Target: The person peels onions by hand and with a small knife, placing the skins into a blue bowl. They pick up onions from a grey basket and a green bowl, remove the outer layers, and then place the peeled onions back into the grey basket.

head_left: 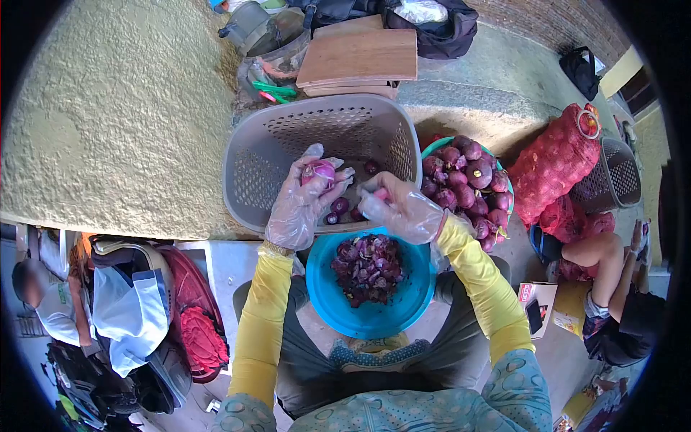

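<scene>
My left hand [296,205], in a clear plastic glove, grips a red onion [318,171] whose side looks pale and shiny pink. Close by on the right, my gloved right hand [399,207] is closed with its fingers pinched together. Something small and pink shows between those fingers, but its kind is hidden. Both hands are over the near side of a grey perforated plastic basket [324,108], where several dark onions [340,207] lie. Below the hands, a blue basin [327,302] contains a heap of purple onion skins and scraps [367,270].
A green-rimmed tub heaped with red onions [468,183] stands right of the basket. Beyond it lies a full red mesh sack [554,165]. Wooden boards [360,54] and a bucket [277,36] are behind. Other people sit at the left and right edges; a phone [534,317] rests on a box.
</scene>
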Demonstrator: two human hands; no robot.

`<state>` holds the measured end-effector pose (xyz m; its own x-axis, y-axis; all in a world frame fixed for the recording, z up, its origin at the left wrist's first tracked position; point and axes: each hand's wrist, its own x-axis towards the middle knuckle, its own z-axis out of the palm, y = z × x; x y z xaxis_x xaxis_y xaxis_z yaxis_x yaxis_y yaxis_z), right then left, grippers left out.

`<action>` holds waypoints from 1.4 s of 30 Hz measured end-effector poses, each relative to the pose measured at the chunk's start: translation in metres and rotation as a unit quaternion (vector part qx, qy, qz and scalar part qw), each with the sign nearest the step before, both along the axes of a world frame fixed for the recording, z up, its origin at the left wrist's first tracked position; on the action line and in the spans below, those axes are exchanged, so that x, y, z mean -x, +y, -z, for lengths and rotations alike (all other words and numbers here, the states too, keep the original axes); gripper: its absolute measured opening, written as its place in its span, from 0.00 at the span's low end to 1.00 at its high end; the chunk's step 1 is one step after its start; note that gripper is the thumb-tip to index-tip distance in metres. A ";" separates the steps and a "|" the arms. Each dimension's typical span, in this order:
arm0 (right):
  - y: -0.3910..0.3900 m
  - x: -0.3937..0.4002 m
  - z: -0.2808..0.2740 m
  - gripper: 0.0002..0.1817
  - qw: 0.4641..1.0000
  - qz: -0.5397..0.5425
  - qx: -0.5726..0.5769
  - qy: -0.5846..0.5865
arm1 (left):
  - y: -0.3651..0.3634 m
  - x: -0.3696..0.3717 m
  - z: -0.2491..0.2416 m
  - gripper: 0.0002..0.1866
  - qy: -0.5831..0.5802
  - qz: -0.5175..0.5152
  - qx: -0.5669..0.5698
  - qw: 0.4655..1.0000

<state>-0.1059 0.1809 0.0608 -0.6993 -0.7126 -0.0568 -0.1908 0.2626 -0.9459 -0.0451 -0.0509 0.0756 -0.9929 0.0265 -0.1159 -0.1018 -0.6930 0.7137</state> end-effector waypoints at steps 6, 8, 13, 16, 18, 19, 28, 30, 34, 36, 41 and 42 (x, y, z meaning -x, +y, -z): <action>0.002 0.008 0.021 0.16 0.993 0.042 -0.025 -0.106 | -0.001 0.006 0.010 0.31 0.002 0.019 -0.115 0.993; -0.003 0.002 0.001 0.15 0.968 0.071 0.076 -0.228 | 0.001 0.005 0.009 0.32 0.019 0.031 -0.123 0.992; -0.003 0.001 -0.017 0.19 0.962 0.053 0.105 -0.248 | 0.005 0.003 0.004 0.35 0.027 0.043 -0.084 0.995; -0.003 0.003 -0.007 0.19 0.977 0.044 0.125 -0.170 | 0.007 0.003 -0.002 0.38 0.046 0.060 0.008 0.997; -0.003 0.004 -0.004 0.19 0.986 0.025 0.146 -0.079 | 0.008 0.000 -0.006 0.39 0.047 0.077 0.017 0.996; -0.003 0.003 -0.008 0.20 0.996 0.039 0.080 -0.009 | 0.008 -0.001 -0.007 0.40 0.049 0.094 0.026 0.994; -0.001 -0.002 -0.030 0.25 0.989 0.038 -0.018 0.141 | 0.009 -0.002 -0.003 0.38 0.031 0.151 0.089 0.984; -0.001 -0.002 -0.030 0.25 0.988 0.043 -0.024 0.144 | 0.009 -0.002 -0.005 0.37 0.035 0.149 0.103 0.983; -0.002 -0.002 -0.035 0.24 0.989 0.042 -0.045 0.138 | 0.009 -0.002 -0.004 0.36 0.029 0.148 0.106 0.983; -0.002 -0.003 -0.036 0.24 0.988 0.040 -0.051 0.139 | 0.010 -0.002 -0.003 0.36 0.035 0.142 0.103 0.984; -0.002 -0.001 -0.037 0.22 0.984 0.031 -0.075 0.157 | 0.009 -0.001 0.004 0.37 0.043 0.137 0.089 0.986; -0.002 -0.001 -0.036 0.22 0.984 0.031 -0.075 0.156 | 0.009 -0.001 0.005 0.37 0.041 0.133 0.096 0.986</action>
<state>-0.1048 0.1792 0.0972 -0.7411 -0.6680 0.0673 -0.4459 0.4147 -0.7933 -0.0440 -0.0418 0.0710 -0.9600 0.2728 -0.0628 -0.1977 -0.5016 0.8422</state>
